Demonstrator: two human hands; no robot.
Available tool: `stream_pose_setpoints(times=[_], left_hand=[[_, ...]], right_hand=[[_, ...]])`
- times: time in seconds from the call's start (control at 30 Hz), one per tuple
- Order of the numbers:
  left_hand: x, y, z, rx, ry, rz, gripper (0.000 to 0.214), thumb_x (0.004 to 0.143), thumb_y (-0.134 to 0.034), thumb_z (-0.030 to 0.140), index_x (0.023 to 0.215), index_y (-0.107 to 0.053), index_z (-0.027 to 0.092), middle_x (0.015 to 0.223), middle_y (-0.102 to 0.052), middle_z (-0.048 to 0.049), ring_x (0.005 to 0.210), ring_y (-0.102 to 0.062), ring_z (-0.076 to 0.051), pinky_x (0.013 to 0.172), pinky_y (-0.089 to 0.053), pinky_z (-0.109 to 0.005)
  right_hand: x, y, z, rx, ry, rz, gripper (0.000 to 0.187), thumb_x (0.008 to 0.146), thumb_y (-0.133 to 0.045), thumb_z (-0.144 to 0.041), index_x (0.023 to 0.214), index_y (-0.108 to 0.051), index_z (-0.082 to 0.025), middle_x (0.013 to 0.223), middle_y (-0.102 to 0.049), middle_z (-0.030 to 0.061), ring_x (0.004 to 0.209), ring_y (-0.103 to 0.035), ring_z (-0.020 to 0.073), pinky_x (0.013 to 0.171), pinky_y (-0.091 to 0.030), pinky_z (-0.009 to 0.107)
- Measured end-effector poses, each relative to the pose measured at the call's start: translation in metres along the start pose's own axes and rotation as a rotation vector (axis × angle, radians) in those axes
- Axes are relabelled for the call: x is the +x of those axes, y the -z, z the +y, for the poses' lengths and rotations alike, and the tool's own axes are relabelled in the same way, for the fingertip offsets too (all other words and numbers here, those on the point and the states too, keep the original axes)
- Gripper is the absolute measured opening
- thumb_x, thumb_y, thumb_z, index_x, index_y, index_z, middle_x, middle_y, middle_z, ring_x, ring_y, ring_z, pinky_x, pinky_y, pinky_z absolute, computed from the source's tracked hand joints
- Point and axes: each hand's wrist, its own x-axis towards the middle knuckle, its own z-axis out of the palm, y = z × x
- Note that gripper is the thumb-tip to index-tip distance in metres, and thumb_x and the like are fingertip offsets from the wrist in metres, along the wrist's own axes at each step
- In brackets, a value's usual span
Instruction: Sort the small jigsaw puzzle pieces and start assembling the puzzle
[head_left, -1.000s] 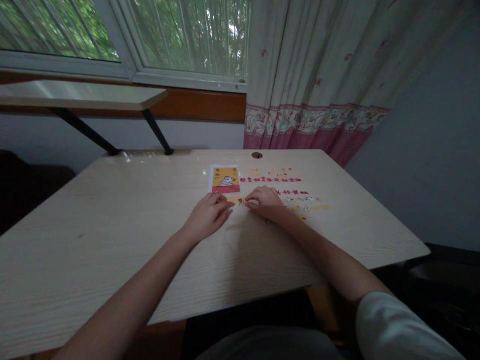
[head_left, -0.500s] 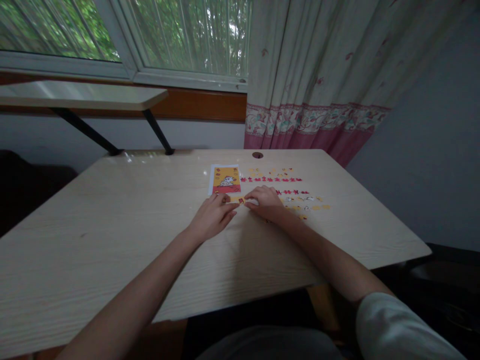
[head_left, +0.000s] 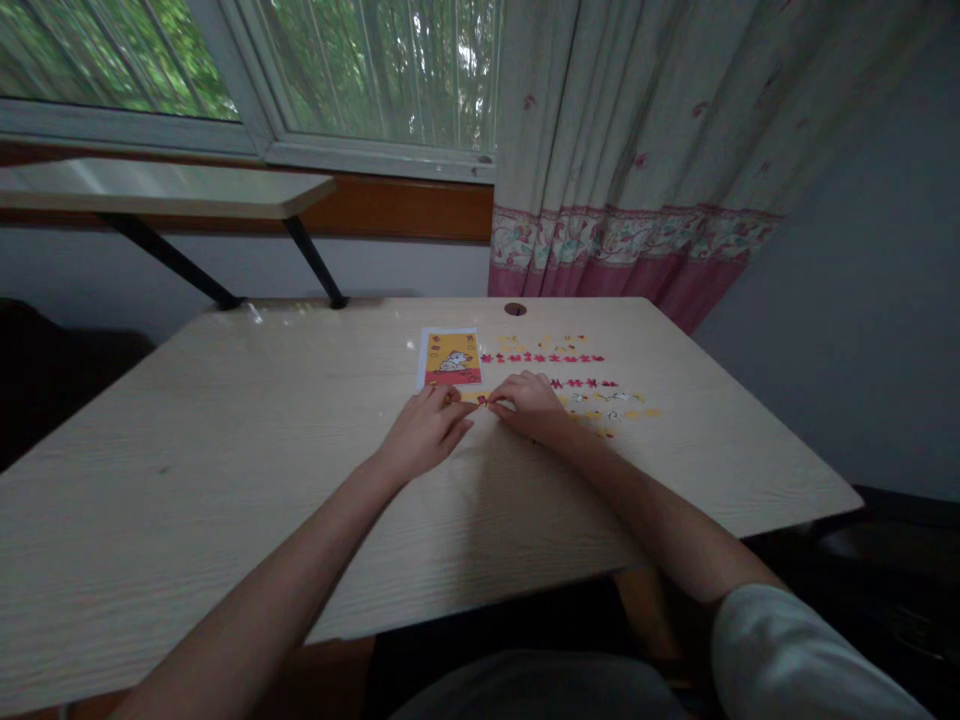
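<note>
My left hand [head_left: 422, 433] rests on the light wooden table [head_left: 225, 470], fingers together and stretched toward a small yellow and red puzzle piece [head_left: 478, 399]. My right hand [head_left: 529, 403] lies opposite, fingers curled down, its fingertips touching the same piece. Just beyond the hands lies a picture card [head_left: 449, 358] with a white border and a yellow and red image. To the right of the card, several red puzzle pieces [head_left: 541, 358] sit in a row, with more yellow and white pieces [head_left: 611, 406] scattered right of my right hand.
A round cable hole [head_left: 514, 309] sits near the table's far edge. A second tabletop on black legs [head_left: 165, 190] stands at the back left under the window. A floral curtain [head_left: 637, 150] hangs behind the table at the right.
My left hand has slid a little to the right, closer to my right hand and the piece between them. The right hand has barely moved.
</note>
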Motion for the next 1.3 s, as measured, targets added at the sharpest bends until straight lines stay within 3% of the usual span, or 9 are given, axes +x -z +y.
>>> stream_pose_setpoints(times=[0.43,0.83,1.3], left_hand=[[-0.0003,-0.0010,0.0000,0.026,-0.009,0.003,0.034,0.090,-0.045,0.031,0.118,-0.060,0.019,0.102,-0.052,-0.0114,0.096,-0.048,-0.025,0.084,-0.043,-0.041],[0.0001,-0.0027,0.0030,0.023,0.026,-0.016,0.036,0.091,-0.043,0.033,0.120,-0.059,0.019,0.101,-0.052,-0.0111,0.097,-0.047,-0.025,0.085,-0.042,-0.041],[0.0007,-0.0022,0.0015,0.037,-0.004,0.008,0.033,0.090,-0.044,0.031,0.117,-0.059,0.019,0.104,-0.053,-0.0116,0.098,-0.047,-0.026,0.085,-0.042,-0.041]], right_hand=[[0.0007,-0.0046,0.0008,0.010,-0.020,-0.003,0.017,0.085,-0.056,-0.033,0.092,-0.069,-0.023,0.097,-0.067,0.0037,0.093,-0.052,0.0181,0.080,-0.029,0.032],[0.0011,0.0045,-0.0043,-0.113,0.037,-0.075,0.024,0.089,-0.049,-0.034,0.097,-0.069,-0.023,0.098,-0.068,0.0048,0.093,-0.052,0.0199,0.078,-0.029,0.033],[-0.0004,0.0024,0.0011,0.021,0.007,-0.043,0.023,0.086,-0.055,-0.033,0.103,-0.066,-0.022,0.104,-0.067,0.0031,0.097,-0.052,0.0191,0.083,-0.030,0.033]])
